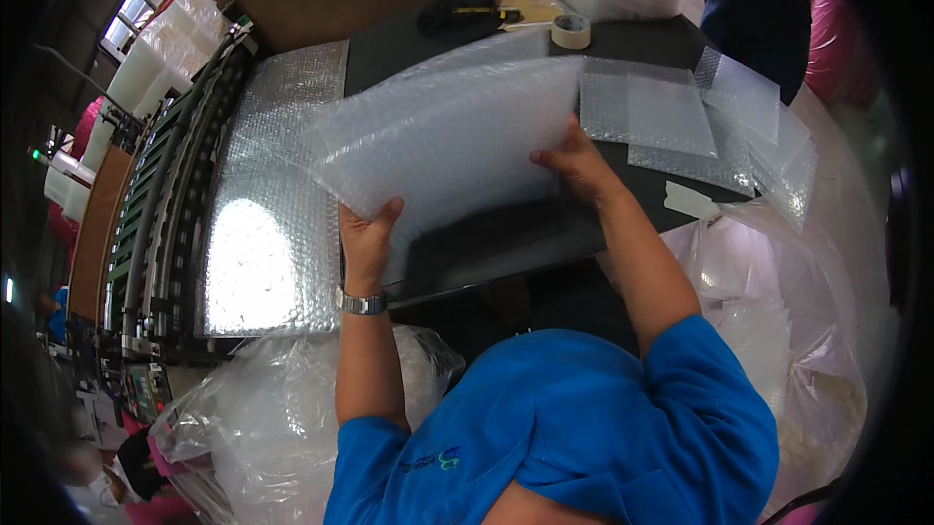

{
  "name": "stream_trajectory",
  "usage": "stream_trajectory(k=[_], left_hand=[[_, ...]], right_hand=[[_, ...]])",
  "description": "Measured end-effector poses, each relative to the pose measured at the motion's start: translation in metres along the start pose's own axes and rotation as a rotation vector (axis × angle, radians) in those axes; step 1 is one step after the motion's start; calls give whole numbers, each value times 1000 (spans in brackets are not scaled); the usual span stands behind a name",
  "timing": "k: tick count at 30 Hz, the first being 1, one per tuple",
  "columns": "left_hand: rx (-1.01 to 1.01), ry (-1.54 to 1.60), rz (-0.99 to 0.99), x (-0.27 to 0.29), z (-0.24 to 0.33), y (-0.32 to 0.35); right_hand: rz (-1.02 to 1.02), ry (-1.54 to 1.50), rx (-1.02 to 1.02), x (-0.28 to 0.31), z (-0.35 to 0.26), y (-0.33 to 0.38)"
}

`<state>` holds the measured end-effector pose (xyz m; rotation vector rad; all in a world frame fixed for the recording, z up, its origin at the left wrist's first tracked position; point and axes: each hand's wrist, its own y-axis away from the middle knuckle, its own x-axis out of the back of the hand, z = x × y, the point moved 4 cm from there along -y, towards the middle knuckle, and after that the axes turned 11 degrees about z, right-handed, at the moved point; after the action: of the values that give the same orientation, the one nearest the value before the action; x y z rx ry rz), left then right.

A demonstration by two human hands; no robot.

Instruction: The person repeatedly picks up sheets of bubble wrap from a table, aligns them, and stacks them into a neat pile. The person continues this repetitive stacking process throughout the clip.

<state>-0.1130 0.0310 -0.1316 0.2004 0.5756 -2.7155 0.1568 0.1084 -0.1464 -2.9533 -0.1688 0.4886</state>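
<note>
A stack of clear bubble wrap sheets [457, 131] is held up and tilted above the dark table [467, 257]. At its lower left corner my left hand [366, 238] grips the edge, thumb in front and the other fingers hidden behind. My right hand [576, 163] pinches the right edge the same way, its fingers partly out of sight. A wide strip of bubble wrap [282, 155] lies to the left of the stack, glaring brightly near its front end. More bubble wrap sheets [650, 108] lie spread on the table to the right.
A roll of tape [571, 32] and a black item with a yellow tape measure [477, 14] sit at the back. A roller machine [161, 194] borders the left side. Large plastic bags [292, 418] stand by the front edge. Another person [757, 14] is at the back right.
</note>
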Motion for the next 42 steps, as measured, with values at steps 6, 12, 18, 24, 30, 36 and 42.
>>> stream_trajectory(k=[6,12,18,24,30,36,42], left_hand=[[-78,-217,-31,10,3,1],[-102,-242,54,9,-15,14],[-80,-185,95,11,-20,14],[-119,-231,235,33,-17,1],[-406,-859,366,92,25,-48],[-586,-1586,615,185,50,-69],[-272,-1588,761,221,23,-53]], right_hand=[[-110,173,65,7,-4,-3],[-109,186,21,3,17,1],[-94,208,58,2,16,3],[-2,32,16,-12,17,-12],[227,-37,-246,-4,72,-51],[203,92,-175,-10,80,-43],[214,39,-174,-10,72,-36]])
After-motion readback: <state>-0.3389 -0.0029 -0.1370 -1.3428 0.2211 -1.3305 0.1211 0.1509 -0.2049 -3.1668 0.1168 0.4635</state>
